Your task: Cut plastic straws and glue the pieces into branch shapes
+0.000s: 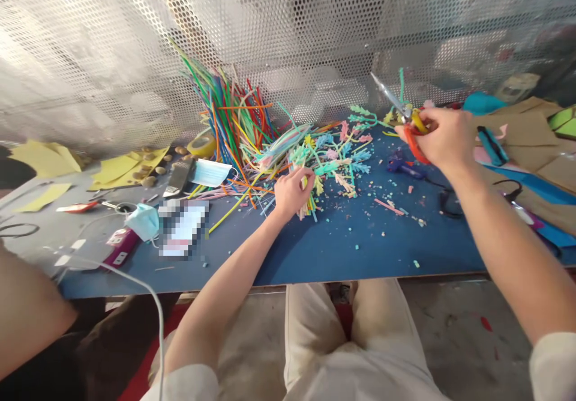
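Note:
My left hand (pixel 293 192) is closed at the near edge of a pile of pastel fuzzy stems (pixel 330 164), its thumb and fingertips pinched together by a green piece. What exactly it grips is too small to tell. My right hand (pixel 443 137) is raised above the right part of the table, wrapped round the orange and yellow handles of a pair of scissors (pixel 398 104). The blades point up and to the left, slightly apart from the pile. Long coloured stems (pixel 234 119) lean against the mesh behind my left hand.
Small clippings are scattered over the blue table (pixel 333 257). A glue gun (pixel 405 165) lies near my right hand, brown sheets (pixel 522 134) at the right. Leftward are a face mask (pixel 209 173), a phone (pixel 184 228), a cable (pixel 157 305) and another person's arm (pixel 31 311).

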A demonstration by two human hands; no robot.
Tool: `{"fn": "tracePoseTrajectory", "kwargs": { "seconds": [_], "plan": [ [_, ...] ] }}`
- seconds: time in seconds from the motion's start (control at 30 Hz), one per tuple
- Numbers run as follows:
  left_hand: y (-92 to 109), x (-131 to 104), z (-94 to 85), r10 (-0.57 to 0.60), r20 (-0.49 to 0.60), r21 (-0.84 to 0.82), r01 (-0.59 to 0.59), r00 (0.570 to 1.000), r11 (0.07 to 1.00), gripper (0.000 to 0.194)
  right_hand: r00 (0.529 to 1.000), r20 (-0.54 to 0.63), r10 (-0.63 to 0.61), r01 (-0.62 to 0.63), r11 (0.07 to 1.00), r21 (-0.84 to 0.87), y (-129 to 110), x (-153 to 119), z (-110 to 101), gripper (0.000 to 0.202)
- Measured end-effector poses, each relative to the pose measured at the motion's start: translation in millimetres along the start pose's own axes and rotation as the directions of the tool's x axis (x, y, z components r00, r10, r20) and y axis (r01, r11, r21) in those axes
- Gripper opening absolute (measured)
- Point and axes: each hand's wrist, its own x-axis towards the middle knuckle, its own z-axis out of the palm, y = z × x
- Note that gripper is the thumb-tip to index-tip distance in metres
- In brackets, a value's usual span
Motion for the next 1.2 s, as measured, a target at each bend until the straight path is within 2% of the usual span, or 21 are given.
{"fn": "tracePoseTrajectory", "kwargs": {
  "seconds": [0.07,0.17,0.23,0.33,0.43,0.5,0.57,0.6,0.67,0.73,0.83,0.9,0.93,1.0,1.07,1.13,1.2],
  "plan": [
    [0.4,-0.7,-0.8,0.030,0.017,0.008,-0.031,0.999,1.000,0.019,0.999,0.038,0.024,-0.019,0.992,-0.128,11.3,19.0,-3.2,0.035],
    [0.6,-2.4,-2.2,0.060,0.039,0.043,-0.061,0.997,0.997,0.023,0.979,0.159,0.128,-0.068,0.940,-0.334,38.7,40.8,10.1,0.034],
    [0.7,-4.3,-2.8,0.060,0.069,0.044,-0.063,0.996,0.997,0.024,0.945,0.212,0.248,-0.127,0.878,-0.462,62.5,49.3,25.1,0.039],
    [1.3,-7.8,-2.1,0.047,0.147,0.014,-0.050,0.988,0.999,0.024,0.880,0.321,0.349,-0.126,0.825,-0.551,100.7,54.9,46.1,0.041],
    [2.3,-10.8,0.4,0.044,0.218,0.002,-0.045,0.975,0.999,0.024,0.825,0.390,0.409,-0.094,0.780,-0.619,131.6,57.4,61.5,0.032],
    [3.2,-11.9,1.4,0.050,0.232,0.000,-0.051,0.971,0.999,0.023,0.771,0.428,0.472,-0.091,0.746,-0.660,145.1,60.2,70.0,0.044],
    [4.8,-11.8,0.7,0.058,0.239,-0.005,-0.058,0.969,0.998,0.023,0.717,0.512,0.474,-0.044,0.763,-0.645,154.2,64.5,77.3,0.056],
    [6.2,-11.3,-0.3,0.059,0.251,-0.005,-0.060,0.966,0.998,0.024,0.684,0.576,0.447,-0.003,0.792,-0.611,157.7,66.8,80.2,0.055],
    [10.7,-10.0,-3.3,0.048,0.297,0.010,-0.053,0.954,0.999,0.027,0.632,0.681,0.370,0.074,0.845,-0.529,162.6,69.8,83.3,0.040],
    [17.7,-8.8,-6.6,0.013,0.356,0.049,-0.033,0.934,0.998,0.030,0.642,0.708,0.296,0.114,0.876,-0.469,161.8,67.4,81.4,0.025],
    [30.4,-9.0,-9.4,-0.036,0.401,0.110,-0.009,0.915,0.994,0.033,0.719,0.668,0.190,0.103,0.922,-0.373,142.2,46.5,68.7,0.034],
    [37.9,-11.1,-9.1,-0.021,0.412,0.108,-0.026,0.911,0.994,0.032,0.725,0.677,0.128,0.079,0.961,-0.266,116.9,21.3,56.0,0.035],
    [40.9,-12.6,-8.5,0.002,0.421,0.095,-0.046,0.907,0.994,0.031,0.704,0.700,0.123,0.054,0.973,-0.226,102.5,6.6,49.6,0.032],
    [45.1,-15.9,-7.0,0.029,0.448,0.071,-0.068,0.894,0.995,0.032,0.608,0.791,0.072,0.033,0.993,-0.116,75.2,-23.5,38.6,0.026],
    [47.4,-18.8,-5.4,0.045,0.480,0.053,-0.080,0.876,0.995,0.033,0.552,0.833,-0.035,0.047,0.999,0.011,54.2,-50.7,31.4,0.027],
    [48.9,-20.6,-4.3,0.056,0.503,0.041,-0.089,0.862,0.995,0.033,0.541,0.833,-0.117,0.082,0.993,0.087,40.4,-71.6,27.6,0.029],
    [50.7,-21.7,-3.7,0.060,0.515,0.031,-0.088,0.855,0.996,0.034,0.556,0.811,-0.179,0.105,0.984,0.145,31.1,-84.9,25.6,0.032]
  ]
}}
